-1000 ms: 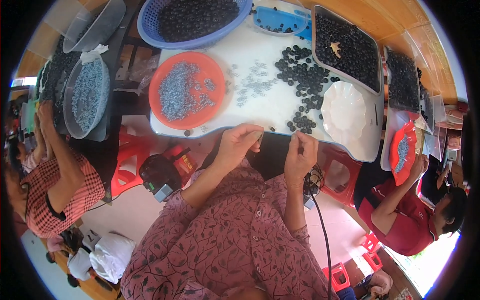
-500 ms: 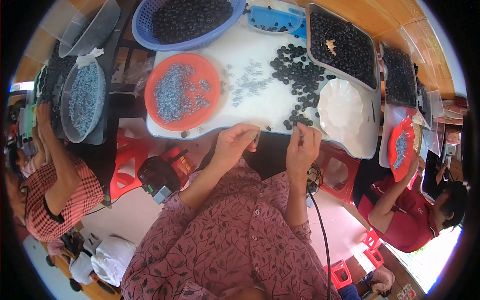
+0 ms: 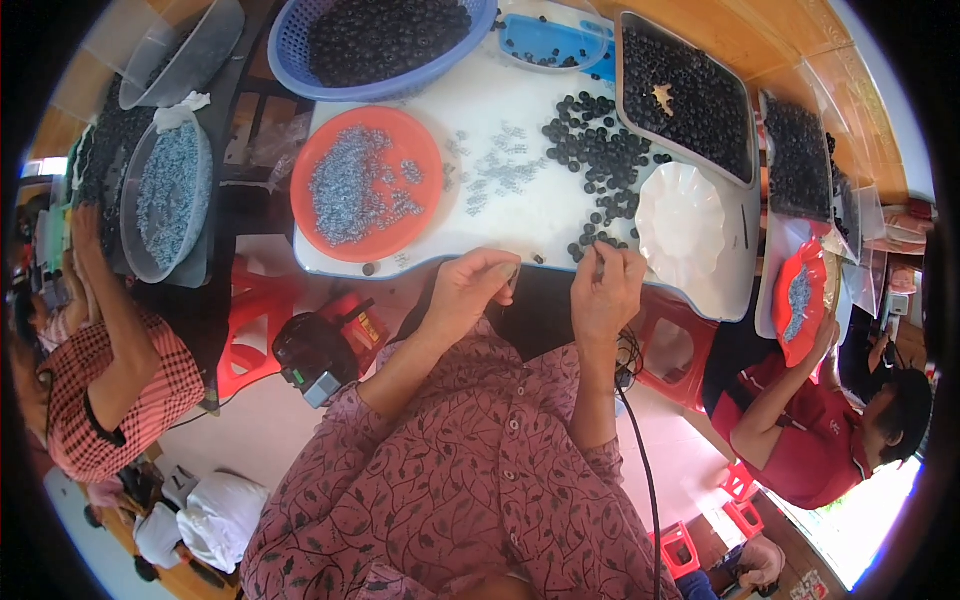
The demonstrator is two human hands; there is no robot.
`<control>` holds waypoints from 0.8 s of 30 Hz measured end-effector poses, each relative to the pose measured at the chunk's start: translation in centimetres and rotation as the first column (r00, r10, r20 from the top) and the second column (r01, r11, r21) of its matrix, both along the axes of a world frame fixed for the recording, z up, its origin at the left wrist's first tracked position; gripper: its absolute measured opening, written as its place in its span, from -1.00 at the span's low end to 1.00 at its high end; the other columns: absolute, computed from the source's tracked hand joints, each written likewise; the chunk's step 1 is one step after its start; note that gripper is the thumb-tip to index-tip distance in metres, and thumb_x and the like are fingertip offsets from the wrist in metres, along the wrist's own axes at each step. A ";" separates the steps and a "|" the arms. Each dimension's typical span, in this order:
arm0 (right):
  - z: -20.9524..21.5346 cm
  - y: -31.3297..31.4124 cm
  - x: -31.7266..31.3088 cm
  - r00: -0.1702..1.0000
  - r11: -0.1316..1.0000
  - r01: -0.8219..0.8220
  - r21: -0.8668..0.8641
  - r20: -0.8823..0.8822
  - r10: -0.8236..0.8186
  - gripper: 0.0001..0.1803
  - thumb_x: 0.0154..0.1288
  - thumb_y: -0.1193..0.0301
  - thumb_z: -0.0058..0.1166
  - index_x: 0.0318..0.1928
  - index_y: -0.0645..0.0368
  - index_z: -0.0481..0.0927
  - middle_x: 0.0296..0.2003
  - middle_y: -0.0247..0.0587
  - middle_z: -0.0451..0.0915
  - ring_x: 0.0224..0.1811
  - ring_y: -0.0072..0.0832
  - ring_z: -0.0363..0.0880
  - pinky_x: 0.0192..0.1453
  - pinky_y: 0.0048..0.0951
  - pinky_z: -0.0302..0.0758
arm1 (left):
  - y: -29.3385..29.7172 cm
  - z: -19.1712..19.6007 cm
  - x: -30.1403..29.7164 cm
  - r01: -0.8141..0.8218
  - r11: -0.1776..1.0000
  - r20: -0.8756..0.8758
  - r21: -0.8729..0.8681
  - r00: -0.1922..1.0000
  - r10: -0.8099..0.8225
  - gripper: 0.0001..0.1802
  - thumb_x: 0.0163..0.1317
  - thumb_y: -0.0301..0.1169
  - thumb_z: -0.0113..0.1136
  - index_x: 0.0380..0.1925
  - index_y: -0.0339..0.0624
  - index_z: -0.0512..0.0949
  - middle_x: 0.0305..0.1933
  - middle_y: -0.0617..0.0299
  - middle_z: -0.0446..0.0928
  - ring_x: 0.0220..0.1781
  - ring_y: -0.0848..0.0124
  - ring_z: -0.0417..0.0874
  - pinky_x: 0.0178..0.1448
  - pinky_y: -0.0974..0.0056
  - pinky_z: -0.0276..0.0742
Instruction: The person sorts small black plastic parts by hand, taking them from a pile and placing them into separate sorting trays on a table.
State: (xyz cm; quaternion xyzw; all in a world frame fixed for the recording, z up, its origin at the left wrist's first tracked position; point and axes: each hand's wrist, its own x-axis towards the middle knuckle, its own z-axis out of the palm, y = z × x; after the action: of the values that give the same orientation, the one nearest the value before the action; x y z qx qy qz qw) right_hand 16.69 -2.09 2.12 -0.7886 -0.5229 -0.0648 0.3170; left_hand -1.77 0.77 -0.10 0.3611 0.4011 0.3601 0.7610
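Dozens of small, round, black, plastic-looking pieces (image 3: 578, 152) lie on the white tabletop (image 3: 500, 234) beyond the right hand (image 3: 607, 292), whose fingertips, like the left hand's (image 3: 468, 290), pinch together around I can't tell what, and I'd expect them light, stiff, best gripped by the rim

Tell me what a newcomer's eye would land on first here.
Probably the orange-red plate of small blue-grey pieces, left of centre on the white table. Next, the loose black pieces scattered right of centre, beside a scalloped white dish. Below, at the table's near edge, the left grip and right grip are apart; anything they hold is too small to make out.
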 end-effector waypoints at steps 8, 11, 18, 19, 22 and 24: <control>-0.1 0.7 0.1 0.998 0.998 0.023 -0.062 0.067 -0.019 -0.83 0.08 0.49 0.24 -0.26 0.16 0.66 -0.27 -0.14 0.49 -0.28 -0.17 0.57 -0.28 -0.20 0.53 | 0.1 -0.1 0.0 0.003 1.000 -0.013 0.005 1.000 -0.003 -0.78 0.40 -0.46 0.13 -0.03 -0.33 0.60 -0.34 0.33 0.55 -0.39 0.60 0.57 -0.27 0.48 0.58; 0.1 0.9 0.3 0.999 0.997 0.014 -0.076 0.049 -0.011 -0.83 0.07 0.49 0.23 -0.26 0.17 0.65 -0.27 -0.15 0.48 -0.28 -0.16 0.56 -0.28 -0.19 0.53 | 0.1 -0.1 0.1 0.010 1.000 -0.019 0.005 1.000 -0.010 -0.78 0.40 -0.46 0.13 -0.04 -0.33 0.60 -0.33 0.32 0.55 -0.39 0.60 0.57 -0.27 0.48 0.58; 0.3 1.1 0.1 0.998 0.989 0.042 -0.145 0.053 -0.035 -0.83 0.10 0.45 0.23 -0.26 0.18 0.67 -0.24 -0.15 0.47 -0.25 -0.17 0.56 -0.25 -0.18 0.53 | 0.1 -0.1 0.1 0.006 1.000 -0.027 -0.009 1.000 -0.007 -0.78 0.40 -0.46 0.14 -0.04 -0.33 0.60 -0.34 0.33 0.56 -0.40 0.60 0.56 -0.28 0.48 0.57; 0.3 1.1 0.2 0.998 0.986 0.047 -0.158 0.046 -0.041 -0.84 0.11 0.43 0.23 -0.26 0.17 0.68 -0.24 -0.15 0.48 -0.24 -0.17 0.56 -0.25 -0.18 0.53 | 0.1 0.0 0.1 0.006 1.000 -0.026 -0.010 1.000 -0.006 -0.78 0.40 -0.46 0.14 -0.04 -0.33 0.60 -0.34 0.33 0.56 -0.40 0.60 0.56 -0.28 0.48 0.57; 0.5 1.2 0.3 0.997 0.979 0.058 -0.198 -0.046 -0.068 -0.84 0.14 0.39 0.24 -0.26 0.14 0.70 -0.22 -0.17 0.48 -0.22 -0.18 0.57 -0.24 -0.19 0.54 | 0.1 0.0 0.1 0.008 1.000 -0.025 0.007 1.000 -0.008 -0.78 0.40 -0.45 0.14 -0.04 -0.32 0.60 -0.35 0.33 0.56 -0.40 0.60 0.56 -0.28 0.48 0.57; 0.5 1.1 0.5 0.995 0.973 0.064 -0.221 -0.065 -0.080 -0.85 0.15 0.38 0.25 -0.26 0.13 0.70 -0.21 -0.17 0.47 -0.21 -0.18 0.57 -0.23 -0.19 0.54 | 0.1 0.0 0.0 0.009 1.000 -0.008 0.000 1.000 -0.009 -0.78 0.40 -0.45 0.14 -0.04 -0.32 0.60 -0.35 0.33 0.55 -0.40 0.61 0.56 -0.28 0.48 0.57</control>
State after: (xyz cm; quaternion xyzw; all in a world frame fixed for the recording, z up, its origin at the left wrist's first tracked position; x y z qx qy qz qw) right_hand 17.21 -0.95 2.65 -0.8391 -0.4858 0.0109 0.2446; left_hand -1.74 0.90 -0.15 0.3645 0.4023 0.3552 0.7610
